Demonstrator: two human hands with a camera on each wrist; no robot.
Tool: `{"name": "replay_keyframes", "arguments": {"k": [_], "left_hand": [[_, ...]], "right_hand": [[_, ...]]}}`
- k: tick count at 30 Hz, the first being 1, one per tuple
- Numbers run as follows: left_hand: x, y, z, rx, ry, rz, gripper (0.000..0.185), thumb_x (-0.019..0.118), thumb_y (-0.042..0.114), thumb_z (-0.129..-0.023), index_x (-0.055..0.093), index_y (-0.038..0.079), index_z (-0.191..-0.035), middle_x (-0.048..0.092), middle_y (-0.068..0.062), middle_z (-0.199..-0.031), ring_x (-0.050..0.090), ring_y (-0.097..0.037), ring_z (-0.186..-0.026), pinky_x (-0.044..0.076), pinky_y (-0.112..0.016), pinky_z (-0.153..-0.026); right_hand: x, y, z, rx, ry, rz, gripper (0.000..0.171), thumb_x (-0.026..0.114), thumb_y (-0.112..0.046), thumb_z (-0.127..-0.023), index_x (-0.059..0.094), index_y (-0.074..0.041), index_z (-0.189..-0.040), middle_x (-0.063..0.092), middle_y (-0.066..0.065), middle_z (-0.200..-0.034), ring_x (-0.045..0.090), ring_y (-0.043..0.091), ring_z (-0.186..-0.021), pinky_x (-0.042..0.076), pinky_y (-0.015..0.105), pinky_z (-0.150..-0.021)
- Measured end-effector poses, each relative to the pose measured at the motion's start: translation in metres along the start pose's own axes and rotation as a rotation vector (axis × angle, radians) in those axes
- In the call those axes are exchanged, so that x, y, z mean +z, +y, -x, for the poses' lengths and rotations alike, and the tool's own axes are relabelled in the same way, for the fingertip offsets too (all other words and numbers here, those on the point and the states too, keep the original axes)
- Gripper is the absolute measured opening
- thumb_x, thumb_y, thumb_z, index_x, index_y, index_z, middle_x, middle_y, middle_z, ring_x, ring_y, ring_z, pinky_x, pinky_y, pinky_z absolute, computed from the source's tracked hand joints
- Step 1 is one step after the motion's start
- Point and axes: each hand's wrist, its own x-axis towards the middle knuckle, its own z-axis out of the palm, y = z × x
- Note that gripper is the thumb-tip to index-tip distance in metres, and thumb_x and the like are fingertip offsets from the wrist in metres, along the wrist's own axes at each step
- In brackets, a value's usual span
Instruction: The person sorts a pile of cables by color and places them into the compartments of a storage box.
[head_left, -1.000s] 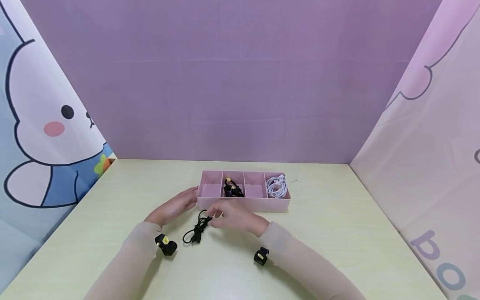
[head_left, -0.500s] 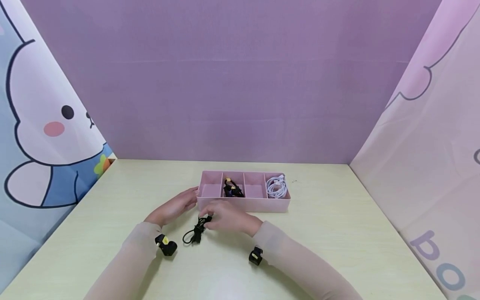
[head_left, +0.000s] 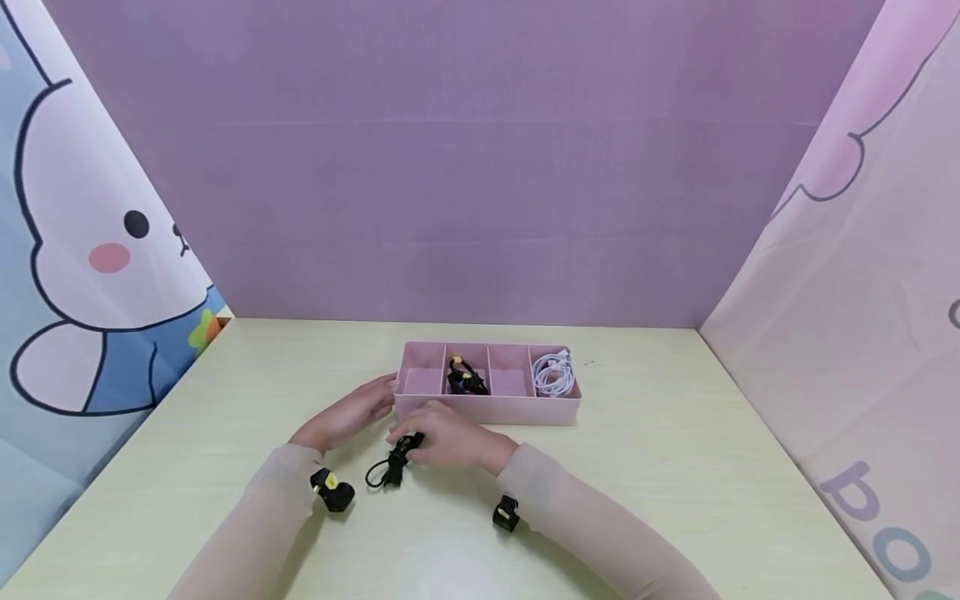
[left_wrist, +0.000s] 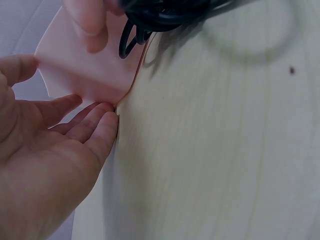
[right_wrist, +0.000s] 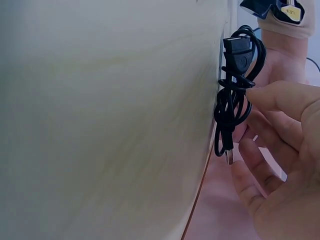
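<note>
Pale counter [head_left: 675,467], purple backdrop. Bundled black cable [head_left: 392,463] just near of pink organiser [head_left: 487,408]: probably light, limp; best taken at tied middle. Right hand [head_left: 442,437] pinching cable; left hand [head_left: 347,414] flat, relaxed against organiser's left end.

Head cam: high, looks forward and down across the pale wooden counter [head_left: 675,467], mid-range. Left wrist cam: very close, along the counter toward the pink plastic divided tray [left_wrist: 85,70]. Right wrist cam: equally close. All three share the bundled black cable [right_wrist: 234,95].
</note>
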Motion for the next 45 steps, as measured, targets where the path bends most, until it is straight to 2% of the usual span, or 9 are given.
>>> {"name": "replay_keyframes", "arguments": {"k": [2,8,15,23,30,39,45], "left_hand": [[0.000,0.000,0.000,0.000,0.002,-0.002,0.059,0.026,0.033,-0.113,0.014,-0.002,-0.159,0.020,-0.021,-0.163,0.024,-0.035,-0.148,0.023,-0.045,-0.121],[0.001,-0.001,0.000,0.013,-0.002,0.005,0.061,0.025,0.035,-0.112,0.013,-0.004,-0.158,0.019,-0.024,-0.162,0.021,-0.039,-0.148,0.019,-0.048,-0.122],[0.000,-0.001,-0.001,-0.002,0.007,-0.007,0.061,0.026,0.036,-0.112,0.014,-0.001,-0.159,0.021,-0.021,-0.163,0.022,-0.036,-0.149,0.021,-0.046,-0.122],[0.000,-0.001,-0.001,-0.017,0.010,-0.016,0.063,0.027,0.039,-0.112,0.014,0.001,-0.159,0.021,-0.019,-0.163,0.022,-0.034,-0.149,0.021,-0.045,-0.122],[0.001,0.002,0.000,-0.011,0.005,-0.003,0.062,0.026,0.037,-0.112,0.013,-0.001,-0.159,0.018,-0.021,-0.164,0.020,-0.036,-0.149,0.019,-0.047,-0.122],[0.001,0.001,0.000,-0.020,0.014,-0.011,0.061,0.027,0.036,-0.112,0.012,-0.001,-0.159,0.019,-0.021,-0.163,0.021,-0.035,-0.149,0.021,-0.045,-0.122],[0.002,0.001,-0.001,-0.032,0.019,-0.002,0.060,0.027,0.035,-0.112,0.012,-0.001,-0.159,0.020,-0.020,-0.163,0.022,-0.034,-0.149,0.021,-0.044,-0.122]], "right_hand": [[0.001,0.001,-0.001,-0.018,-0.013,0.015,0.036,0.075,-0.014,-0.089,0.072,-0.021,-0.125,0.065,-0.011,-0.130,0.052,0.009,-0.117,0.036,0.026,-0.108],[0.004,0.004,0.000,0.002,-0.070,0.033,0.044,0.079,-0.017,-0.085,0.070,-0.017,-0.128,0.065,-0.012,-0.130,0.052,0.013,-0.123,0.036,0.030,-0.111],[0.004,0.003,0.003,0.086,-0.076,0.066,0.041,0.078,-0.038,-0.088,0.072,-0.020,-0.124,0.066,-0.015,-0.125,0.051,0.014,-0.123,0.036,0.031,-0.112],[0.005,0.001,-0.003,0.085,-0.064,0.050,0.035,0.074,-0.038,-0.092,0.074,-0.017,-0.120,0.068,-0.012,-0.121,0.055,0.013,-0.122,0.038,0.028,-0.110],[0.005,0.003,-0.004,0.066,-0.061,0.023,0.028,0.076,-0.030,-0.092,0.077,-0.014,-0.114,0.072,-0.009,-0.112,0.061,0.004,-0.108,0.045,0.018,-0.099],[-0.002,0.005,0.001,0.133,-0.096,-0.019,0.023,0.077,-0.026,-0.089,0.079,-0.013,-0.107,0.073,-0.012,-0.100,0.062,-0.003,-0.090,0.049,0.012,-0.084],[-0.006,0.006,0.006,0.137,-0.131,-0.049,0.027,0.078,-0.028,-0.089,0.077,-0.011,-0.110,0.074,-0.010,-0.097,0.062,-0.005,-0.084,0.050,0.009,-0.078]]}}
